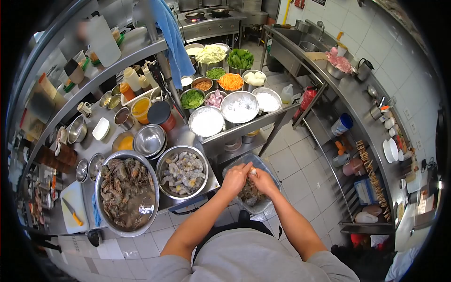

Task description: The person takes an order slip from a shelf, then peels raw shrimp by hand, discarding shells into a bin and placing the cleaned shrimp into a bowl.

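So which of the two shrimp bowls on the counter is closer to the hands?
The smaller bowl, heaped with pale greyish shrimp. The bigger bowl, with brown shrimp and murky liquid, sits farther away, to its left.

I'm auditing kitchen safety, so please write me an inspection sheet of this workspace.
Surface: grey stainless-steel counter, crowded with silver metal bowls.
Job's things: large oval silver metal basin holding whole brown shrimp; round silver metal bowl holding pale peeled shrimp; translucent grey plastic tub holding brownish scraps.
Clutter: yellow-handled metal knife lying on white rectangular cutting board.
Hands: bare left hand and right hand meet above the tub, holding a small pale piece, partly hidden.
Cables: dark cord-like shape at right; too small to confirm.
Surroundings: pale square-tiled floor; red cylindrical container.
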`<state>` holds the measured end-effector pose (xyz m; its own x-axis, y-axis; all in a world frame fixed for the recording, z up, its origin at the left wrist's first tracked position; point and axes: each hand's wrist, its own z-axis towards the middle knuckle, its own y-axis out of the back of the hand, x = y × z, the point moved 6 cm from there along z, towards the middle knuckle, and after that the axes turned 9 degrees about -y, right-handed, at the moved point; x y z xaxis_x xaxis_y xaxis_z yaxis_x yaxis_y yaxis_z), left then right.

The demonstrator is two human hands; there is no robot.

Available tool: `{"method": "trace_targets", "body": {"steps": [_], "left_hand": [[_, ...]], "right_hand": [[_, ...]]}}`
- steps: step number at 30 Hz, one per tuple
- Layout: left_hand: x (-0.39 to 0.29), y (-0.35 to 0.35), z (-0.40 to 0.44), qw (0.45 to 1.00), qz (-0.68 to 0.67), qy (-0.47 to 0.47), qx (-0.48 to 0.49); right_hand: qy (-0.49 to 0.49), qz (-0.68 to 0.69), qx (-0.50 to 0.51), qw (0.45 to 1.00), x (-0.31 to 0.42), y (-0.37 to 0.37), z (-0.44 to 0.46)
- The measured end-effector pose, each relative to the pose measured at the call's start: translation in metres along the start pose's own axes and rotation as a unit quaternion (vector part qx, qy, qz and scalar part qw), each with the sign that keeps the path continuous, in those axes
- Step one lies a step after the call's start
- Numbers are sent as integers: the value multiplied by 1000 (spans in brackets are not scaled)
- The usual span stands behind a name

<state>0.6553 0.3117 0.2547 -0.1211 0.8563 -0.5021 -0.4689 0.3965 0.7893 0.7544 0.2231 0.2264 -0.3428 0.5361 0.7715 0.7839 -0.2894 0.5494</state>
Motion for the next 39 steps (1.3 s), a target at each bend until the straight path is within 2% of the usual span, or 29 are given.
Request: {"method": "trace_targets", "body": {"steps": [1,3,4,6,9,11,12,14,17,20,22,23,25,26,27,28,30,31,33,34,36,37,39], "left_hand": [[-2,-4,-2,1000,0,0,2],[11,-13,-9,976,-161,148,-3],[13,-13,-8,976,-162,148,-3],[22,-26,-13,933,-271,222,75],[14,-27,-16,945,-254,200,58],[5,-28,-14,957,-215,190,51],[0,-23,-13,967,-176,180,45],[-4,-16,-11,961,-204,182,54],[-2,-16,-13,960,-208,174,62],[3,-16,-18,974,-184,127,18],[6,-21,-17,900,-367,214,93],[7,-13,-14,901,-367,212,94],[1,-7,-18,801,-517,254,161],[4,-4,-18,801,-518,251,163],[4,-5,-18,771,-561,248,172],[4,-5,-18,738,-602,245,181],[6,-5,-20,727,-616,235,194],[6,-8,-23,703,-635,247,204],[6,-13,-29,655,-675,258,221],[5,-18,-31,654,-675,258,223],[1,-25,-33,601,-718,277,214],[-6,-22,-30,601,-718,277,216],[-18,-15,-20,618,-723,260,167]], "right_hand": [[-1,2,-11,1000,-2,1,1],[-2,4,-24,1000,-6,4,3],[31,-35,-27,999,-6,5,4],[64,-75,-29,995,-7,6,3],[71,1,12,997,-4,2,1],[18,-30,-7,999,-5,1,1],[18,-30,-7,999,-7,-2,2],[27,-62,-66,996,-9,-3,2],[30,-85,-85,992,1,-2,-4],[49,-95,-82,991,7,6,-3],[61,-104,-62,991,-2,8,8],[99,-92,-31,990,-3,8,11],[133,-79,-4,988,5,14,7],[107,-26,54,992,10,15,5],[80,28,111,990,12,14,3],[79,29,108,991,5,12,6],[-2,141,189,972,-10,0,11],[-2,141,186,972,-10,3,10],[-108,276,240,924,-19,-1,2],[-109,277,238,924,-23,-1,1],[-159,434,155,873,-38,2,3],[-159,436,154,872,-48,-3,8],[-101,318,88,939,-63,-3,25]]}}
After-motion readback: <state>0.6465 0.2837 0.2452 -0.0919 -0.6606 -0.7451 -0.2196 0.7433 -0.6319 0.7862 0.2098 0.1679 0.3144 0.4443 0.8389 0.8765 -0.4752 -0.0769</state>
